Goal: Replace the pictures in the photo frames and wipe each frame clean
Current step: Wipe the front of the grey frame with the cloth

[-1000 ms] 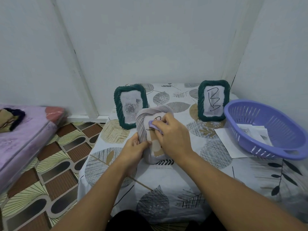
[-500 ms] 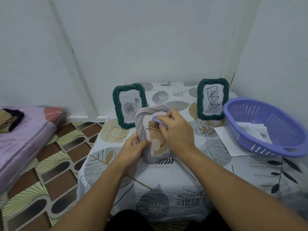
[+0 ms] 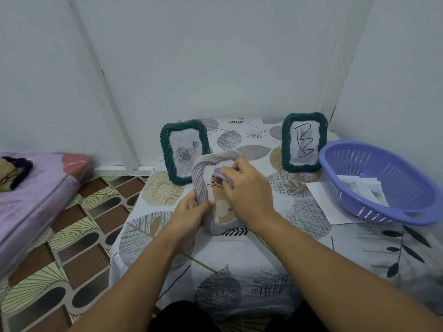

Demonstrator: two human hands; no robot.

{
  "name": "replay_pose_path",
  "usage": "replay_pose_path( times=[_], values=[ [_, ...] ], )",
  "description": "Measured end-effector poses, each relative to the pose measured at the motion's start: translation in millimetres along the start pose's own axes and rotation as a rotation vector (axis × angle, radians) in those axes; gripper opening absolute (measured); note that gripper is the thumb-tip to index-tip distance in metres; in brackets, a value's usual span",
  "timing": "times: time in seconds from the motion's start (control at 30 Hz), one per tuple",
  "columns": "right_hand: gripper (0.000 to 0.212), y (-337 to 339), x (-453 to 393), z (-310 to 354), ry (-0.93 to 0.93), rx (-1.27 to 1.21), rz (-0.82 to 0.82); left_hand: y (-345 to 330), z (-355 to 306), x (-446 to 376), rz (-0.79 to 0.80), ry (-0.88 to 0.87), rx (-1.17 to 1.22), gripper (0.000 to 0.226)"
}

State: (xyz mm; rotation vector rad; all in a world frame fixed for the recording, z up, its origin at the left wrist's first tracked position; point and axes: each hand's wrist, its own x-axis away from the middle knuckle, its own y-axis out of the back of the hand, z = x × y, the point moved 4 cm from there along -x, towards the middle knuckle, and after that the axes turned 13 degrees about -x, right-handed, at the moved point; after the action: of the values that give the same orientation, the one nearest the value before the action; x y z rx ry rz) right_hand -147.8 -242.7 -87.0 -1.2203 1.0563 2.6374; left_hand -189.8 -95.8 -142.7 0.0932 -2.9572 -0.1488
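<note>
White walls meet in a corner behind a small table (image 3: 239, 264) draped in a leaf-print cloth, with a patterned tile floor (image 3: 79, 231) to its left and a purple-covered mattress (image 3: 31, 195) at the far left edge. On the table's right side sits a purple slotted basket (image 3: 407, 212) holding printed pictures (image 3: 362, 188), resting partly on a white sheet of paper (image 3: 323, 202). Two dark green frames stand upright toward the back: the left green frame (image 3: 165, 152) shows a rose picture, the right green frame (image 3: 285, 144) a black scribble. Between and in front of them, a pale grey ribbed frame (image 3: 201, 185) is held tilted above the cloth. The left hand (image 3: 189, 212) grips its left edge, fingers curled round the rim. The right hand (image 3: 247, 192) presses a small purple cloth (image 3: 219, 172) against the frame's front, fingers curled over it.
</note>
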Motion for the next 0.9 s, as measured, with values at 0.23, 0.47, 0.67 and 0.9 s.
replay_pose_path(
  times=[0.23, 0.47, 0.67, 0.9],
  values=[
    [0.014, 12, -8, -12, -0.07, 0.008, -0.058, 0, 0, 0, 0.012, -0.002, -0.003, 0.031],
    [0.015, 4, 3, -3, 0.011, 0.021, 0.015, 1, 2, -2, 0.005, -0.003, -0.011, 0.03],
    [0.012, 10, 0, -7, -0.025, 0.015, -0.023, 1, 4, -2, 0.01, 0.001, -0.012, 0.032],
    [0.014, 17, -1, -17, -0.028, 0.019, -0.027, 1, 3, -2, 0.013, -0.002, -0.016, 0.031]
  ],
)
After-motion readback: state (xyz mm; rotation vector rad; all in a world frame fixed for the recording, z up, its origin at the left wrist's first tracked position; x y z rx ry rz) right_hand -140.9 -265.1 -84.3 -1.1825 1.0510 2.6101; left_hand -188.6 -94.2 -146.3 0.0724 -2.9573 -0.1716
